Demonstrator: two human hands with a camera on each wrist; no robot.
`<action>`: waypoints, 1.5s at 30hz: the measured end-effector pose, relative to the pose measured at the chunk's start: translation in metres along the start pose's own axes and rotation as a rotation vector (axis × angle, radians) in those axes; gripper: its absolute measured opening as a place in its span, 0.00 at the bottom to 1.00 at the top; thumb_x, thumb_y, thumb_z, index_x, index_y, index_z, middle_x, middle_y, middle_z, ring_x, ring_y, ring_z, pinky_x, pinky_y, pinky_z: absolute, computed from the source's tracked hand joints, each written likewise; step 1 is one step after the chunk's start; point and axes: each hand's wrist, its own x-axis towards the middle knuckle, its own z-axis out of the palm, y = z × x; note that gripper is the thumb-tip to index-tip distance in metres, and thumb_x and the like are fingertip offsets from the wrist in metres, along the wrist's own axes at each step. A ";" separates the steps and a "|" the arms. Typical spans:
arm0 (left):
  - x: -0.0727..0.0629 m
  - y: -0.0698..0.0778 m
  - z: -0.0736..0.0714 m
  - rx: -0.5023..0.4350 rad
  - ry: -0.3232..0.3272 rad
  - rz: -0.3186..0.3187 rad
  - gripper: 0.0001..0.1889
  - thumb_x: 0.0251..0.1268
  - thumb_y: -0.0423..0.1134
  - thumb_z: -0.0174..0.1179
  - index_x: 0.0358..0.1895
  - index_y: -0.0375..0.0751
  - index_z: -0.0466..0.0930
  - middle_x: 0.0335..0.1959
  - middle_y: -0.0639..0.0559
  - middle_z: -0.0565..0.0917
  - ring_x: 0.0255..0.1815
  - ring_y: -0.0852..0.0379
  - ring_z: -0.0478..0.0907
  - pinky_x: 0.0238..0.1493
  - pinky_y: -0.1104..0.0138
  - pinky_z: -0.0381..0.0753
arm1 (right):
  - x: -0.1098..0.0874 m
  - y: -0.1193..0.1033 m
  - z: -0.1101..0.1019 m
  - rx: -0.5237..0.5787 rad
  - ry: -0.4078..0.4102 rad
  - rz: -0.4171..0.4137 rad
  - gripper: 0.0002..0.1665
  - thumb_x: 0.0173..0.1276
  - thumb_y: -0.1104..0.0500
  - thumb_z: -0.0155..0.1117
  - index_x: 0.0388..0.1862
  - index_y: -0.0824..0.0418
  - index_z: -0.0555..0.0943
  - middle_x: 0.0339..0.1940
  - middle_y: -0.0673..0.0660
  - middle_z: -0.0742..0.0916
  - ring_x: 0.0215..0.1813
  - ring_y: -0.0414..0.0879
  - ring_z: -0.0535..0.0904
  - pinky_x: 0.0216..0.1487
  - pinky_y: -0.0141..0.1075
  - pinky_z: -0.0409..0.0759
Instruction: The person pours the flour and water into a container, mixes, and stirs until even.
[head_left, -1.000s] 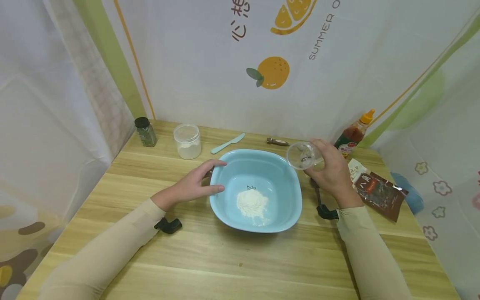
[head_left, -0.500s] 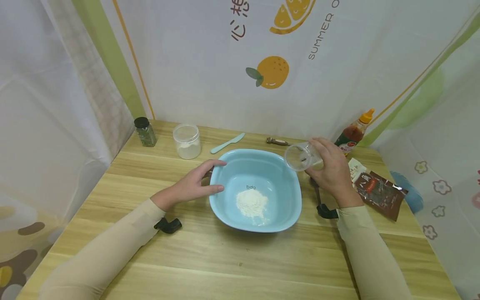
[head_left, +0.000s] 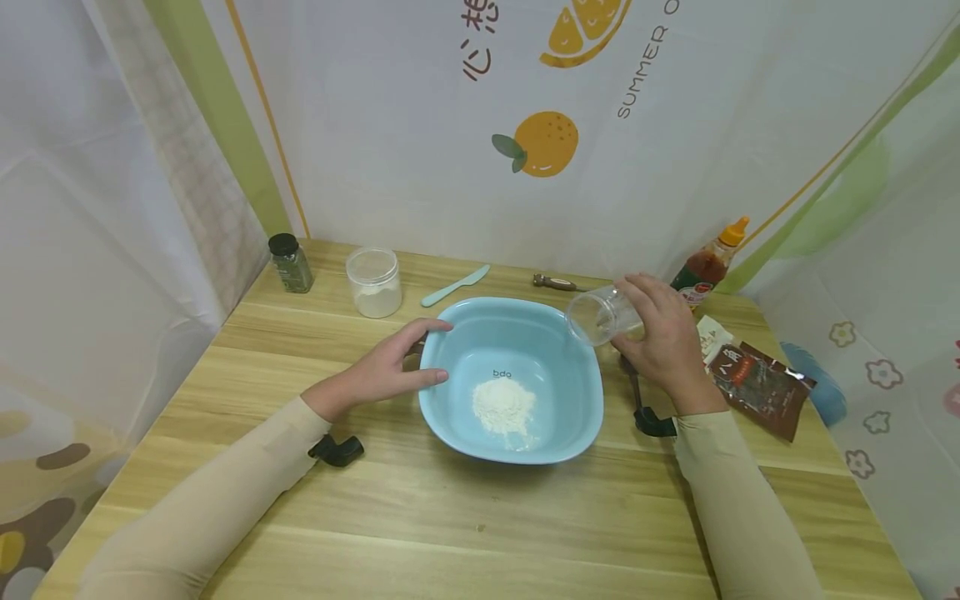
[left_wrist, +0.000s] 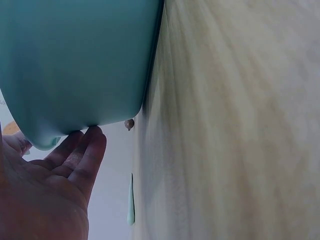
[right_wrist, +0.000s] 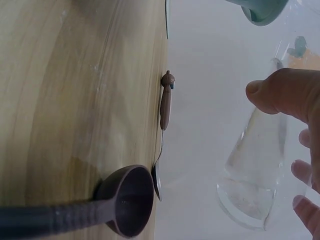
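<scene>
A light blue basin [head_left: 555,417] sits on the wooden table, a heap of white powder [head_left: 504,407] on its floor. My left hand [head_left: 378,367] grips the basin's left rim. In the left wrist view, fingertips [left_wrist: 94,132] of that hand press against the outer wall. My right hand [head_left: 663,342] holds a clear plastic cup [head_left: 592,317], tipped on its side at the basin's right rim, mouth facing left over it. The right wrist view shows the cup [right_wrist: 255,165] see-through, thumb on the near side and other fingers behind it.
Behind the basin lie a pale green knife [head_left: 455,287] and a brown-handled spoon [head_left: 555,282]. A jar of white powder [head_left: 375,287] and a black-capped spice bottle [head_left: 290,265] stand back left. A dark scoop [right_wrist: 131,200], sauce bottle [head_left: 702,268] and brown packet [head_left: 761,387] are at right.
The cup in my right hand has tipped further, its mouth swinging slightly left and down at the basin's rim. My left hand and the basin have stayed put.
</scene>
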 end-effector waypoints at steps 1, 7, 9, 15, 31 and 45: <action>0.000 0.000 0.000 0.002 0.001 -0.001 0.36 0.75 0.37 0.72 0.81 0.36 0.68 0.79 0.36 0.72 0.73 0.35 0.80 0.67 0.48 0.88 | 0.000 0.000 0.000 -0.003 -0.002 -0.002 0.48 0.56 0.64 0.87 0.77 0.62 0.77 0.73 0.69 0.82 0.76 0.70 0.75 0.79 0.71 0.69; 0.000 0.001 0.000 0.002 0.001 0.000 0.36 0.74 0.37 0.72 0.81 0.35 0.68 0.79 0.36 0.72 0.72 0.35 0.80 0.68 0.48 0.87 | -0.001 0.001 -0.001 -0.013 -0.004 -0.025 0.49 0.55 0.66 0.86 0.77 0.62 0.77 0.73 0.70 0.82 0.78 0.72 0.73 0.79 0.72 0.67; 0.000 0.001 0.000 0.001 0.001 0.002 0.36 0.74 0.37 0.72 0.81 0.35 0.68 0.79 0.37 0.72 0.72 0.35 0.80 0.68 0.48 0.87 | 0.000 0.001 -0.001 -0.014 -0.005 -0.031 0.49 0.55 0.67 0.85 0.77 0.62 0.77 0.73 0.70 0.81 0.77 0.73 0.73 0.79 0.72 0.67; 0.000 0.000 0.000 0.000 0.000 0.003 0.36 0.75 0.36 0.72 0.81 0.35 0.68 0.79 0.37 0.72 0.73 0.35 0.80 0.69 0.47 0.86 | 0.000 0.001 -0.001 -0.029 -0.019 -0.029 0.51 0.54 0.67 0.88 0.78 0.60 0.77 0.74 0.70 0.81 0.79 0.72 0.72 0.80 0.73 0.66; 0.000 -0.001 -0.001 -0.020 -0.005 -0.003 0.36 0.75 0.37 0.72 0.82 0.37 0.68 0.79 0.36 0.71 0.71 0.34 0.82 0.62 0.53 0.91 | 0.000 -0.001 -0.001 -0.058 -0.041 -0.019 0.52 0.54 0.68 0.90 0.78 0.57 0.76 0.77 0.69 0.79 0.82 0.71 0.69 0.88 0.67 0.57; 0.000 -0.001 -0.001 -0.028 -0.008 -0.006 0.36 0.75 0.37 0.72 0.81 0.36 0.68 0.79 0.36 0.71 0.70 0.34 0.81 0.63 0.53 0.90 | 0.001 -0.002 -0.002 -0.084 -0.023 -0.028 0.51 0.53 0.66 0.92 0.76 0.55 0.79 0.76 0.68 0.80 0.83 0.69 0.69 0.89 0.66 0.56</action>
